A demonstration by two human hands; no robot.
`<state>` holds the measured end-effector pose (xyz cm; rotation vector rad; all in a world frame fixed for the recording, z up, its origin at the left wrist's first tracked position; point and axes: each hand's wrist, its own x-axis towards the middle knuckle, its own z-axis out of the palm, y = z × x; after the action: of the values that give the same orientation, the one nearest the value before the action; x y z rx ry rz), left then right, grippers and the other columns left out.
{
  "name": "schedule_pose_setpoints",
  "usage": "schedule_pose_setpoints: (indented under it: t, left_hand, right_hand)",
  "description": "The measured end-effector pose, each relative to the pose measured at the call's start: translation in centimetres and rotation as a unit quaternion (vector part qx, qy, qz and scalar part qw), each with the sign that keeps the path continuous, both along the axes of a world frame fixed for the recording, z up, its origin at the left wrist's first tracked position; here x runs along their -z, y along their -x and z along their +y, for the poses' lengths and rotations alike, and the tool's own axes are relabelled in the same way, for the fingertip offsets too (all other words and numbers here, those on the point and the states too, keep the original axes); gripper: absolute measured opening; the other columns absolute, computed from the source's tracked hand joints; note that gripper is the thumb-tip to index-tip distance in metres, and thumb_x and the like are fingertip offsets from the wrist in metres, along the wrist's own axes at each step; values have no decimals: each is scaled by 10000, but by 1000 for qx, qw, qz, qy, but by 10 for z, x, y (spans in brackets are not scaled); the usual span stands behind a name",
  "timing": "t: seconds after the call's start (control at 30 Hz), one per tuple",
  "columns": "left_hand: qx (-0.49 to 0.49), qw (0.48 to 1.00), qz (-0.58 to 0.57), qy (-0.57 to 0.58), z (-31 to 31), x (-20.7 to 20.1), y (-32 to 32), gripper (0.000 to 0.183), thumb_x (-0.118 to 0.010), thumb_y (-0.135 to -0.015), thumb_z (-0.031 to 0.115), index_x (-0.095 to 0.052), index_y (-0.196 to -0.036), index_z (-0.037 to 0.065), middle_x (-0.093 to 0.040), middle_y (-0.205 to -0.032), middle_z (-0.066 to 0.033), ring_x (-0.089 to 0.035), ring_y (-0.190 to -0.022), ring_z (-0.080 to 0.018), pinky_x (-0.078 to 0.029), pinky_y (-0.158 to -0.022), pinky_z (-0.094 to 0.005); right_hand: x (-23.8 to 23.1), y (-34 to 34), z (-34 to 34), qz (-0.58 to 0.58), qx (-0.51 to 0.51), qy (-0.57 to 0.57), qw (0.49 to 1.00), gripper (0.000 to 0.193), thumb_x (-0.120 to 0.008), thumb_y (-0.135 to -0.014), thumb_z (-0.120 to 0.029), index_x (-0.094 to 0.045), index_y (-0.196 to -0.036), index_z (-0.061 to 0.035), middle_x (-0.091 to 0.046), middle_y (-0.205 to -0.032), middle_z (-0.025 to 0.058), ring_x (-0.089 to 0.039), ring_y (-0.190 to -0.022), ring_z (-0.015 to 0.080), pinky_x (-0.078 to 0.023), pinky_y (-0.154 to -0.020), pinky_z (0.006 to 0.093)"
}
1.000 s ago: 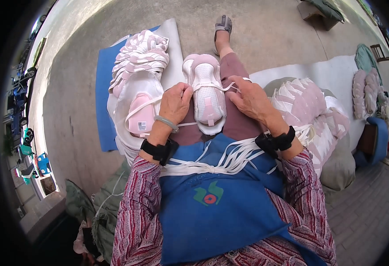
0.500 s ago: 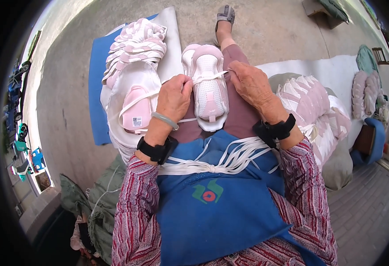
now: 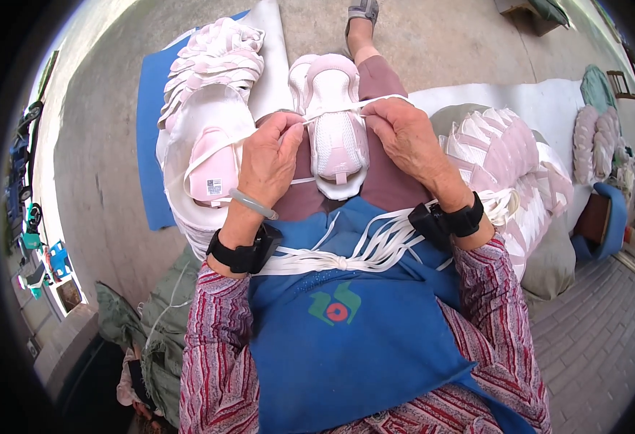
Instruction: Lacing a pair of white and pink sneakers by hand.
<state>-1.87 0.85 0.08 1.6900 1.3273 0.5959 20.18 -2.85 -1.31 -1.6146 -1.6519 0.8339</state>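
Observation:
A pink and white shoe upper [image 3: 339, 148] lies across my lap, toe toward me, with another partly hidden behind it. A white lace [image 3: 334, 108] crosses over the upper. My left hand [image 3: 268, 155] pinches the lace at the upper's left side. On the right side, my right hand [image 3: 408, 137] is closed on the lace too, thumb and forefinger together, and a strand passes above its knuckles. A knotted bundle of white laces [image 3: 343, 262] rests on my blue apron [image 3: 317, 369].
To the left, a white-lined bag [image 3: 175, 177] holds a pink piece with a label, below stacked uppers [image 3: 220, 61] on a blue sheet [image 3: 151, 145]. More uppers [image 3: 502, 148] are heaped on a sack at right. A blue chair [image 3: 607, 224] stands farther right.
The view has shifted slightly, moving the scene up and left. My right hand has come a little closer to the upper, and a lace strand now shows above it.

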Motion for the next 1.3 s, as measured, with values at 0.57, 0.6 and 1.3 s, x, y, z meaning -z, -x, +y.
schedule_pose_setpoints:
  t: [0.57, 0.6, 1.3]
  left_hand:
    - [1, 996, 50, 78, 21, 6, -8, 182, -521, -933, 179, -628, -1007, 51, -610, -773, -35, -604, -619, -88, -494, -460, -222]
    - [7, 995, 59, 75, 22, 6, -9, 180, -519, -932, 173, -623, -1008, 48, -609, -792, -36, -612, -635, -92, -503, -465, -223]
    - [141, 910, 126, -368, 45, 34, -14, 193, -592, -890, 178, -615, -885, -13, -603, -739, -58, -610, -643, -118, -523, -503, -231]
  right_hand:
    - [15, 6, 21, -70, -1, -50, 996, 122, -586, -849, -135, -633, -878, -26, -589, -795, 147, -574, -749, 312, -455, -687, 361]
    - [16, 4, 23, -70, -1, -49, 996, 122, -586, -849, -135, -633, -878, -26, -589, -795, 147, -574, -749, 312, -455, -687, 361]
    - [11, -1, 35, -105, -106, -37, 988, 165, -590, -834, -145, -630, -866, 12, -596, -809, 186, -576, -740, 344, -465, -687, 384]
